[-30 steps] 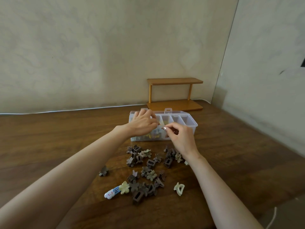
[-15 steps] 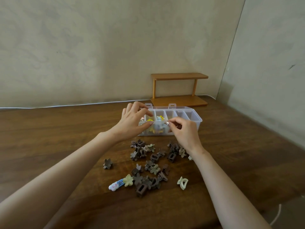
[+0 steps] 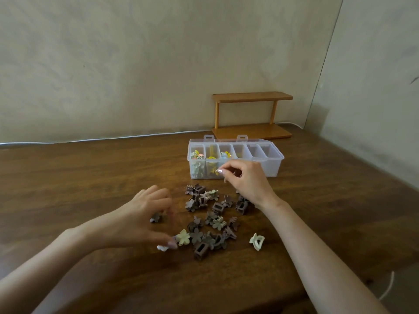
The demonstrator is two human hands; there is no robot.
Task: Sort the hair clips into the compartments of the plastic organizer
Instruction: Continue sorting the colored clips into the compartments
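Observation:
A clear plastic organizer [image 3: 275,165] stands open on the table, its three left compartments holding coloured clips and its two right ones bare. In front of it lies a pile of small brown and pale green hair clips [image 3: 210,217]. My left hand [image 3: 145,214] is low over the pile's left side, fingers spread, thumb tip beside a pale green flower clip [image 3: 183,237] and covering most of a white and blue clip [image 3: 162,248]. A brown flower clip [image 3: 156,217] lies under its fingers. My right hand [image 3: 247,180] hovers before the organizer's front wall, fingers loosely curled, nothing seen in them.
A cream claw clip [image 3: 257,241] lies apart at the pile's right. A small wooden shelf [image 3: 251,114] stands behind the organizer against the wall. A white cable [image 3: 102,138] runs along the table's far edge. The table's right edge falls away near my right forearm.
My left hand has left the organizer and dropped to the pile's left side. My right hand has drawn back a little from the box. The view shifted, so the organizer sits farther right.

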